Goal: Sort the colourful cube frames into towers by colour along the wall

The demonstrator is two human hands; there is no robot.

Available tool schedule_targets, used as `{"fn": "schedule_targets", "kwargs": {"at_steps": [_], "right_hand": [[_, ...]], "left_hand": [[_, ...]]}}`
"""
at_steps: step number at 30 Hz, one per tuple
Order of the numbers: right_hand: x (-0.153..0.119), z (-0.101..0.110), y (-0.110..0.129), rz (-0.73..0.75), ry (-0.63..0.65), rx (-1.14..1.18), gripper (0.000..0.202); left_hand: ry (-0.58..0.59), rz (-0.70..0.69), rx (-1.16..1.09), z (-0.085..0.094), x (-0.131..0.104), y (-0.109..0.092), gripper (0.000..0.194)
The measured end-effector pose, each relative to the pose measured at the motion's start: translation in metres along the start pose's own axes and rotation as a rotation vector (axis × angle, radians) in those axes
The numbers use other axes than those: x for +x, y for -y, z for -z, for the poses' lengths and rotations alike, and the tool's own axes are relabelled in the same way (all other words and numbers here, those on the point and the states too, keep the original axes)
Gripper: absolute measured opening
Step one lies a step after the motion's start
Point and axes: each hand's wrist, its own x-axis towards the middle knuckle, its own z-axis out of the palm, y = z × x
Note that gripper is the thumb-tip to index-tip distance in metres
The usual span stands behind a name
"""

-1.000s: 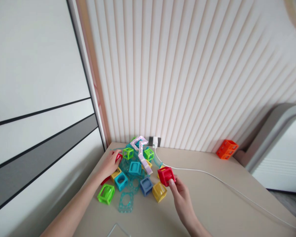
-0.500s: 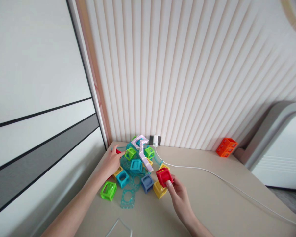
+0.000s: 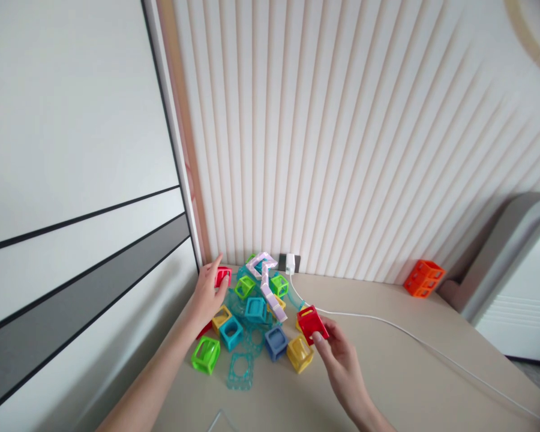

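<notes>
Right hand grips a red block, left hand at another

The right hand (image 3: 345,366) is closed on a red block (image 3: 312,325), thumb on its near side; the block is tilted, in front of the ribbed wall (image 3: 319,132) and just above a yellow block (image 3: 300,354) in the view. The left hand (image 3: 206,297) is well apart from the right, at the far left of the pile, its thumb and index finger spread about a second red block (image 3: 222,276); whether they grip it, I cannot tell.

Between the hands lie two small green blocks, a teal block (image 3: 255,309) and a lilac zigzag piece (image 3: 274,302); nearer are a large green block (image 3: 206,355), a bright blue block (image 3: 231,333), a slate-blue block (image 3: 276,342) and a see-through teal frame (image 3: 240,371); all this is on the beige table (image 3: 396,378). An orange block stack (image 3: 424,278) stands well apart by the wall; a white cable (image 3: 373,317) runs from a plug (image 3: 290,264) across the table.
</notes>
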Motion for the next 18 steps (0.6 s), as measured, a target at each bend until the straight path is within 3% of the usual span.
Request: {"fn": "schedule_targets", "kwargs": {"at_steps": [2, 4, 9, 13, 18], "right_hand": [[0.016, -0.002, 0.016, 0.026, -0.056, 0.050, 0.040], [0.037, -0.008, 0.036, 0.067, -0.110, 0.127, 0.039], [0.087, -0.028, 0.078, 0.146, -0.273, 0.321, 0.038], [0.105, -0.030, 0.085, 0.165, -0.320, 0.443, 0.035], [0.109, -0.015, 0.072, 0.161, -0.252, 0.357, 0.031]], "left_hand": [[0.001, 0.101, -0.334, -0.004, 0.002, -0.028, 0.068], [0.074, 0.204, -0.675, -0.012, 0.003, -0.061, 0.075], [0.234, 0.302, -1.425, -0.035, 0.012, -0.132, 0.054], [0.368, 0.365, -1.626, -0.047, 0.021, -0.152, 0.042], [0.576, 0.502, -1.582, -0.049, 0.023, -0.152, 0.033]]}}
